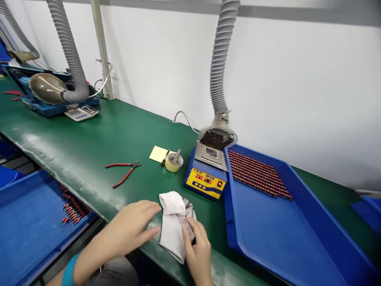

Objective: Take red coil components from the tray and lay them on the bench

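A white glove (pixel 172 222), stained grey at one end, lies at the near edge of the green bench (pixel 98 139). My left hand (pixel 131 228) rests flat on the bench with fingers stretched toward the glove's left side, touching it. My right hand (pixel 197 248) pinches the glove's right edge between thumb and fingers. A blue wristband shows on my left wrist.
Just beyond the glove stands a blue and yellow solder pot (pixel 208 171) under a grey fume hose (pixel 220 79). A large blue tray (pixel 282 226) with rows of red parts is at right. Red-handled cutters (pixel 123 172), a small tin (pixel 174 161) and a yellow note lie mid-bench. Another blue tray (pixel 26 222) sits lower left.
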{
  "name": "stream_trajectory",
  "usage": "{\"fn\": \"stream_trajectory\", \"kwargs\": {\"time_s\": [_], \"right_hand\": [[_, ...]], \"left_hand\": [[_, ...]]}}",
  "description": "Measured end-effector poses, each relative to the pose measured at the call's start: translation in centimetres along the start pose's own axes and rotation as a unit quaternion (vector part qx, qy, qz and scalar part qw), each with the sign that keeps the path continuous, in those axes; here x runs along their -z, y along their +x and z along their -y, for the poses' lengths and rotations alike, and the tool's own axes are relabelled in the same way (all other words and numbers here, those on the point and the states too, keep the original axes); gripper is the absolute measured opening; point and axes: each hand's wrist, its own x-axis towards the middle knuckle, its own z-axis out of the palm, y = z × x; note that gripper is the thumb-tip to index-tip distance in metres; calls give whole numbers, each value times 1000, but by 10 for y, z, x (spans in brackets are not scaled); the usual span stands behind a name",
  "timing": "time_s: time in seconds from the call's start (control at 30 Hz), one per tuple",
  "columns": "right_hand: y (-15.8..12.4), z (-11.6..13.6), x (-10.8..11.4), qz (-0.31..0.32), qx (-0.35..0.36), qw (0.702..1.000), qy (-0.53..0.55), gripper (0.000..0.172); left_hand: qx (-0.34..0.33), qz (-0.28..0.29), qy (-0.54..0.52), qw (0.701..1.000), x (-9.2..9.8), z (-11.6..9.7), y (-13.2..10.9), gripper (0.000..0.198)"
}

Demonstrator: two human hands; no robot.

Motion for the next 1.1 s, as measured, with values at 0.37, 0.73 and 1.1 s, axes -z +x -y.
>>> {"fn": "stream_trajectory", "kwargs": {"time_s": [0.37, 0.73, 1.1], "right_hand": [[-13, -1, -25, 99, 15, 992, -75, 70], [-19, -14, -39, -14, -37, 997, -71, 42], [43, 63, -37, -80, -26, 984, 156, 17]], "left_hand": [[-25, 72, 33, 997, -58, 22, 100, 12], [110, 8, -392, 913, -42, 4, 102, 38], [125, 25, -538, 833, -70, -18, 76, 47]]}}
